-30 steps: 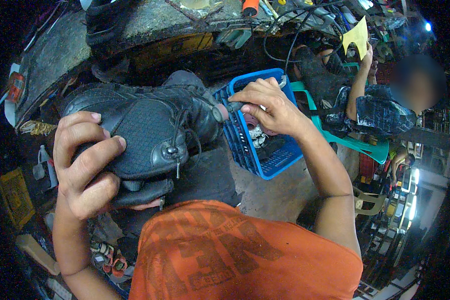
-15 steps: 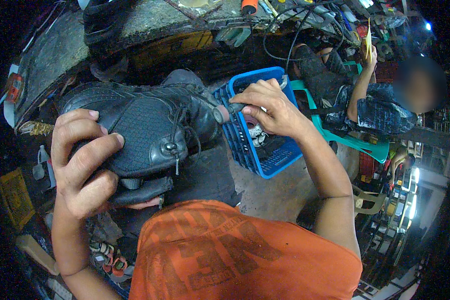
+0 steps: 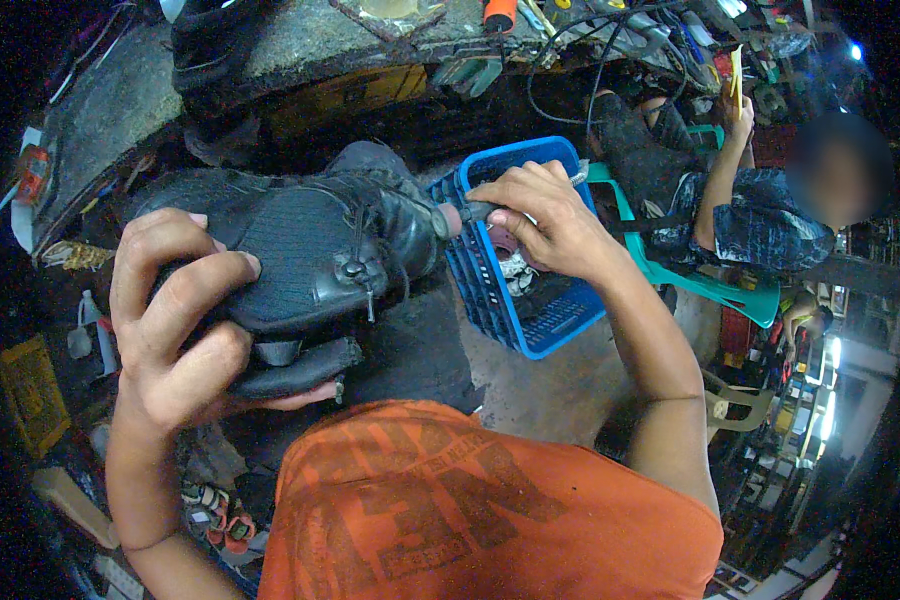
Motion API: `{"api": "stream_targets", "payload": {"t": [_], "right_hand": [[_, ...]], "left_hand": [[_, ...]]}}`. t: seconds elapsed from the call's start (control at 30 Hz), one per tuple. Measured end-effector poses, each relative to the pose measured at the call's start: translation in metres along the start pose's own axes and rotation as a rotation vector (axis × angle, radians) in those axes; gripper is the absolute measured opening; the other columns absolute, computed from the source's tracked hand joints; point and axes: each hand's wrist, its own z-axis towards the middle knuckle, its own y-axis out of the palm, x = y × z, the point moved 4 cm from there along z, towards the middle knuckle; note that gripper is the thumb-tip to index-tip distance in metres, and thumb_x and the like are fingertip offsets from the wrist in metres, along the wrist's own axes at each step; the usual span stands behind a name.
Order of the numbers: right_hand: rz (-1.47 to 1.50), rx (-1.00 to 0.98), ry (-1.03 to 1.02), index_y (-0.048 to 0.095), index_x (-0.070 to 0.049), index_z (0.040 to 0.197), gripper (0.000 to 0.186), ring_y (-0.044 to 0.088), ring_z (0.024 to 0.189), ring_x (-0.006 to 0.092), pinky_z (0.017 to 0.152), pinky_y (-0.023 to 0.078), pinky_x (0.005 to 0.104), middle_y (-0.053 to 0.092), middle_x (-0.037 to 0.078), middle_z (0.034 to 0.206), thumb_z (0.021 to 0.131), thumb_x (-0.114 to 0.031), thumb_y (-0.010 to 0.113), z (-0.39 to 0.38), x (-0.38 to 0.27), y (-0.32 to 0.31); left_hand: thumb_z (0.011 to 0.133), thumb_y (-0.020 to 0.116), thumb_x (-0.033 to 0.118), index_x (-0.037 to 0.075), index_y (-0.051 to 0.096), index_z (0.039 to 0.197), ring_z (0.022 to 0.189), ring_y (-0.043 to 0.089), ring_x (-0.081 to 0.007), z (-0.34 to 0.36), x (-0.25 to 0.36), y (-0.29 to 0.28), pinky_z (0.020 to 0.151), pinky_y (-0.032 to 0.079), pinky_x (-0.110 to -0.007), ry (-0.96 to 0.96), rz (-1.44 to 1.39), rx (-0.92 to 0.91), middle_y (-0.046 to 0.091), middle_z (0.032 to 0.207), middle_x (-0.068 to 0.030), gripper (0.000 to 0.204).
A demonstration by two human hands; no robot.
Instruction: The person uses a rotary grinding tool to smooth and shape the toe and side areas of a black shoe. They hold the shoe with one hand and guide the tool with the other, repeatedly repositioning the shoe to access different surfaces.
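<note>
A black lace-up boot (image 3: 305, 235) with woven fabric, leather and a cord toggle lies on its side at the left. My left hand (image 3: 175, 330) is closed around it, fingers curled over its upper and the palm side hidden. In my right hand (image 3: 545, 220) is a dark rotary grinding tool (image 3: 478, 212), pinched between thumb and fingers. Its small pinkish round wheel (image 3: 450, 220) is at the boot's right leather end and appears to touch it. A dark padded flap (image 3: 300, 372) shows below the boot, by my left hand.
A blue plastic basket (image 3: 547, 350) with items inside stands just beyond my right hand. A worn workbench (image 3: 300, 50) with tools and cables runs along the far side. Another person (image 3: 770, 220) sits at the right by a green plastic chair (image 3: 740, 300), holding something yellow.
The boot and my left hand have shifted slightly right, and the boot has tilted a little. The boot's end is closer to the wheel; my right hand has barely moved.
</note>
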Motion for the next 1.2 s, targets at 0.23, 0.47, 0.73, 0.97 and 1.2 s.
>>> {"api": "stream_targets", "payload": {"t": [0.23,0.47,0.73,0.97,1.2], "right_hand": [[-0.026,-0.019,-0.002,0.074,-0.016,0.124,0.025,0.064,0.101,0.0276,0.087,0.041,0.0438,0.068,0.005,0.1,0.102,-0.026,0.068,0.0029,-0.0011,0.0008],[-0.009,-0.016,0.004,0.075,-0.017,0.124,0.025,0.064,0.1,0.0274,0.087,0.041,0.0435,0.069,0.005,0.099,0.102,-0.026,0.068,0.0005,-0.0012,0.003],[0.013,-0.071,0.046,0.075,-0.012,0.126,0.029,0.062,0.1,0.0274,0.092,0.039,0.0409,0.071,0.006,0.105,0.1,-0.022,0.068,-0.0045,-0.0014,-0.001],[0.019,-0.044,0.074,0.074,-0.012,0.128,0.031,0.062,0.103,0.0298,0.094,0.04,0.042,0.069,0.008,0.104,0.102,-0.026,0.065,0.0001,0.0023,0.0016],[0.014,-0.051,0.064,0.074,-0.012,0.128,0.031,0.062,0.103,0.0297,0.094,0.041,0.0424,0.068,0.007,0.104,0.102,-0.027,0.065,0.004,0.004,0.0066]], "left_hand": [[0.042,0.074,0.033,0.006,0.043,0.065,0.088,0.062,-0.0358,0.0018,0.0003,0.0001,0.076,0.056,-0.053,0.008,0.014,0.003,0.069,0.101,-0.0162,0.048],[0.043,0.082,0.038,0.006,0.044,0.065,0.087,0.061,-0.0363,0.0041,0.0022,-0.0002,0.076,0.056,-0.053,-0.011,0.02,0.01,0.069,0.1,-0.0163,0.055],[0.043,0.09,0.042,0.006,0.045,0.064,0.087,0.061,-0.0372,0.0023,0.0009,0.0016,0.07,0.052,-0.051,-0.039,0.038,0.025,0.067,0.096,-0.0148,0.061],[0.045,0.092,0.048,0.007,0.045,0.066,0.09,0.061,-0.0405,0.0015,-0.0023,0.0036,0.079,0.054,-0.054,-0.061,0.057,0.036,0.069,0.099,-0.0187,0.066],[0.045,0.095,0.042,0.008,0.047,0.062,0.087,0.061,-0.0373,0.0073,-0.0026,0.002,0.068,0.053,-0.047,-0.051,0.061,0.05,0.067,0.096,-0.0147,0.061]]}}
